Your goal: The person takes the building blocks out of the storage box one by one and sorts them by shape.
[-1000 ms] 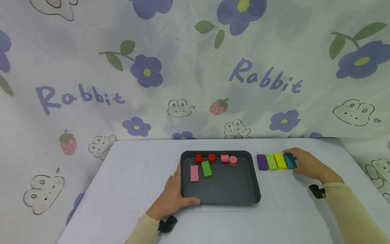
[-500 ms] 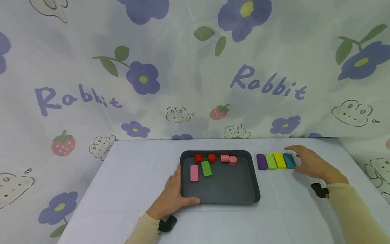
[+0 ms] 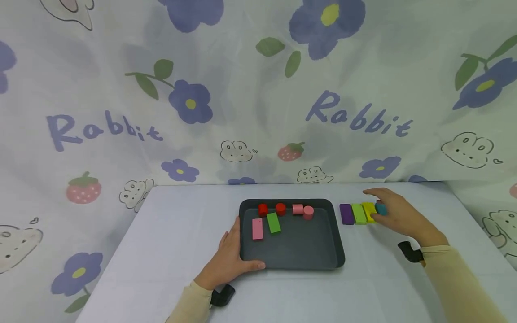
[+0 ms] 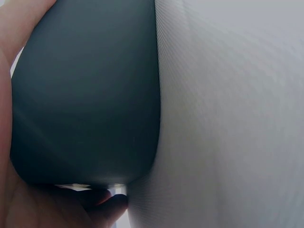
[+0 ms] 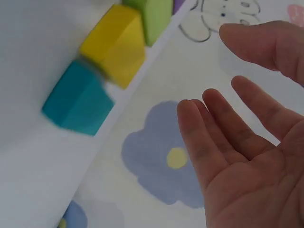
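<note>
My left hand [image 3: 224,262] lies at the near left corner of a dark grey tray [image 3: 300,251], straight fingers along its left side, thumb at the front rim. In the left wrist view the tray's outer wall [image 4: 90,104] fills the space beside that hand. Over the right end of a row of blocks hovers my right hand [image 3: 400,215], thumb and fingers spread, nothing between them. It partly covers the teal block [image 3: 380,208] and overlaps the yellow block [image 3: 368,210]. The right wrist view shows the teal block [image 5: 78,99] apart from the fingers [image 5: 194,128].
A light green block [image 3: 358,214] and a purple block [image 3: 346,214] continue the row, right of the tray. Inside the tray lie a pink block [image 3: 257,229], a green block [image 3: 273,223], two red pieces [image 3: 280,208] and two pink cylinders [image 3: 308,212]. A patterned cloth [image 3: 242,89] hangs behind.
My right hand has come off the teal block's right side and shifted left over the teal and yellow blocks. The left hand and the tray have stayed put.
</note>
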{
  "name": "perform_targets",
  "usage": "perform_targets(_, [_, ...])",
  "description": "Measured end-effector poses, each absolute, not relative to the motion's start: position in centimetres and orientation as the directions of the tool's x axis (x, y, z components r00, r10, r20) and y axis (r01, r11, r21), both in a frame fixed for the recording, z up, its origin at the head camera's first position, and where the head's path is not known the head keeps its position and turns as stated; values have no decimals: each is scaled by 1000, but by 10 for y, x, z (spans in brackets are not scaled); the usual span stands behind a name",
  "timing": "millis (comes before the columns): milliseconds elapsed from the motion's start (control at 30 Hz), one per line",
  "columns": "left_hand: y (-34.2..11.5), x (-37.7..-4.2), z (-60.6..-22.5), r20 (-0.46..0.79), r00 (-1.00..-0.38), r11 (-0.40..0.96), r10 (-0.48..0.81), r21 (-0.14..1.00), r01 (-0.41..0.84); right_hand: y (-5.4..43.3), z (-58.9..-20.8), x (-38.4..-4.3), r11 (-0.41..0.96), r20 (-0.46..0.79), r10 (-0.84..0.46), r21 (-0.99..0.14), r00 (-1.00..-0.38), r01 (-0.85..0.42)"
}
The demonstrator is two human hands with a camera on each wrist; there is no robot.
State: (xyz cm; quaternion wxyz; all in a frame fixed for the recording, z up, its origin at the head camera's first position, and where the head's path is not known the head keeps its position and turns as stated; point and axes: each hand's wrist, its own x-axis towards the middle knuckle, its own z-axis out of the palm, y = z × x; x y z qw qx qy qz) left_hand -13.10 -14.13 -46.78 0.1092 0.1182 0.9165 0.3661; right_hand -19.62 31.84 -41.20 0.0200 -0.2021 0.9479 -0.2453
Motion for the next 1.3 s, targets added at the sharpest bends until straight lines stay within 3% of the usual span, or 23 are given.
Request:
perform_targets(267, [-143,-129,-469,-103,-947,705,306,693,153,290,-406,-186,779,122,-375,-496,-919,-383])
perform_targets(567, [-145,-126,-470,-101,-945,706,310,690,158,248,-402,-173,725,140,-319,-601,-938,-336])
perform_targets(1300, [-152,-114,-473,-95,-942,704,320,689,170,148,-398,-179,555,256,-457,-666,-852,-498])
